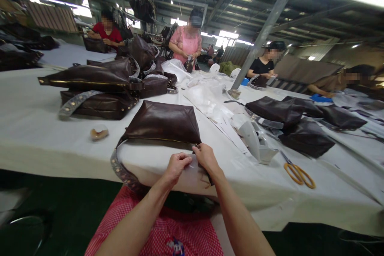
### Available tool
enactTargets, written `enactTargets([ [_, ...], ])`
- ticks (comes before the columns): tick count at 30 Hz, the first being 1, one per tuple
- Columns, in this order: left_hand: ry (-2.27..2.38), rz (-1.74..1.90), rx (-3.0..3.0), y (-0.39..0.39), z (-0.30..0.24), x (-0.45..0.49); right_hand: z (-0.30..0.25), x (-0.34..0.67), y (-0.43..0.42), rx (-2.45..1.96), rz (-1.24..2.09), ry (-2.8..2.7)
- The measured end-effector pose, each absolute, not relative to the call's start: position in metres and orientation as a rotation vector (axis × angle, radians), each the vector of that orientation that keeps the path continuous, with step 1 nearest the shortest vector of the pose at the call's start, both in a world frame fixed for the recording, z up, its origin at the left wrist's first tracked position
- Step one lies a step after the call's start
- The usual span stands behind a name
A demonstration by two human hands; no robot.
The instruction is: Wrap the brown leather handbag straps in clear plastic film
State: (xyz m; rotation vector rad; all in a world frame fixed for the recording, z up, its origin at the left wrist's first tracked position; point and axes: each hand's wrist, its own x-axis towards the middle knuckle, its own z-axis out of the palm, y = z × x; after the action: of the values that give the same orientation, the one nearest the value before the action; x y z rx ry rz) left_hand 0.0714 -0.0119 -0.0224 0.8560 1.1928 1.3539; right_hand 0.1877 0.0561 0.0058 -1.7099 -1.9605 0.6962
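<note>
A dark brown leather bag (163,122) lies flat on the white table (39,136) right in front of me, its studded strap (121,170) looping over the near edge. My left hand (177,167) and my right hand (206,158) meet at the bag's near right corner. Both pinch a thin clear plastic piece (195,165) by the strap end; the fingers of each are curled closed on it.
Yellow-handled scissors (298,173) lie to the right, past a clear plastic holder (258,144). Stacked brown bags (99,88) sit far left, more bags (303,126) at right. A tape roll (99,133) lies left. Several people work at the far side.
</note>
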Motion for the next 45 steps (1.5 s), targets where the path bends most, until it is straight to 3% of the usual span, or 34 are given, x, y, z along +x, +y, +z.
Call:
enactTargets([
  [6,1.3,1.358,0.982,-0.018,-0.02,0.046,-0.003,0.177,0.061,-1.769,0.714,-1.856],
  [10,1.494,1.43,1.033,-0.009,-0.019,0.018,-0.011,0.175,0.053,-1.664,0.957,-1.746],
  [15,1.578,1.439,1.049,0.003,-0.022,0.007,-0.029,0.177,0.044,-1.373,1.341,-1.233],
  [19,1.605,1.42,1.084,0.004,-0.03,0.02,-0.033,0.181,0.043,-1.317,1.411,-1.455],
  [23,1.645,1.399,1.154,-0.001,-0.027,0.03,-0.032,0.181,0.043,-1.231,1.204,-1.913],
  [27,1.692,1.469,1.328,-0.024,-0.004,-0.001,-0.037,0.184,0.044,-1.288,1.024,-1.941],
  [30,2.268,1.551,1.562,-0.055,0.015,-0.067,-0.042,0.187,0.044,-1.279,1.031,-1.912],
  [34,3.007,1.016,1.516,-0.087,0.026,-0.169,-0.047,0.188,0.044,-1.275,0.99,-1.91],
  [38,2.915,0.453,1.572,-0.089,0.023,-0.226,-0.049,0.187,0.045,-1.28,0.996,-1.899],
  [45,2.668,0.473,1.558,-0.064,0.015,-0.257,-0.049,0.188,0.044,-1.286,0.934,-1.923],
])
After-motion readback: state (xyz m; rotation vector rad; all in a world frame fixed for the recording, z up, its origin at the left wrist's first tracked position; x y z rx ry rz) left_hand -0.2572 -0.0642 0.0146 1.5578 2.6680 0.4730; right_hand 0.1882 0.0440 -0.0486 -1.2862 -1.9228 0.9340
